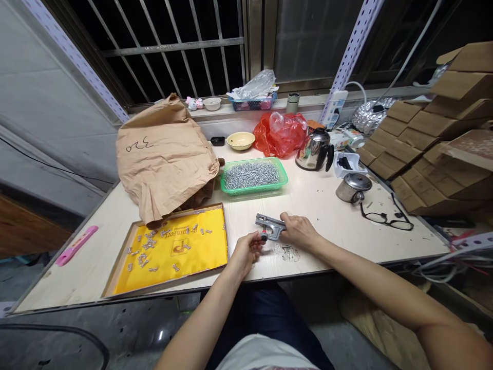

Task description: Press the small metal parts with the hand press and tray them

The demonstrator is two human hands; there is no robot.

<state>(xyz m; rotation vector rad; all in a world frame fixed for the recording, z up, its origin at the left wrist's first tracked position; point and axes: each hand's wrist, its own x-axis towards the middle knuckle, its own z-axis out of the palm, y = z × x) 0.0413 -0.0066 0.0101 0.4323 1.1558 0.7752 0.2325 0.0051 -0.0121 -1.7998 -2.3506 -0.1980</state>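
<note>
My right hand (pixel 299 230) is closed around the handle of a grey metal hand press tool (pixel 268 225) that rests on the table near its front edge. My left hand (pixel 248 248) pinches a small part at the tool's jaw; the part is too small to name. A few small metal pieces (pixel 287 252) lie on the table just below the tool. A green basket (pixel 284 178) full of small metal parts stands behind the tool. To the left, a yellow-lined tray (pixel 200 252) holds several scattered metal pieces.
A crumpled brown paper bag (pixel 165 154) sits behind the tray. A steel kettle (pixel 315 149), a steel mug (pixel 352 187), eyeglasses (pixel 387 218), a red plastic bag (pixel 283 134) and a yellow bowl (pixel 241 140) stand further back. Cardboard boxes (pixel 431 139) are stacked at the right. A pink knife (pixel 76 245) lies far left.
</note>
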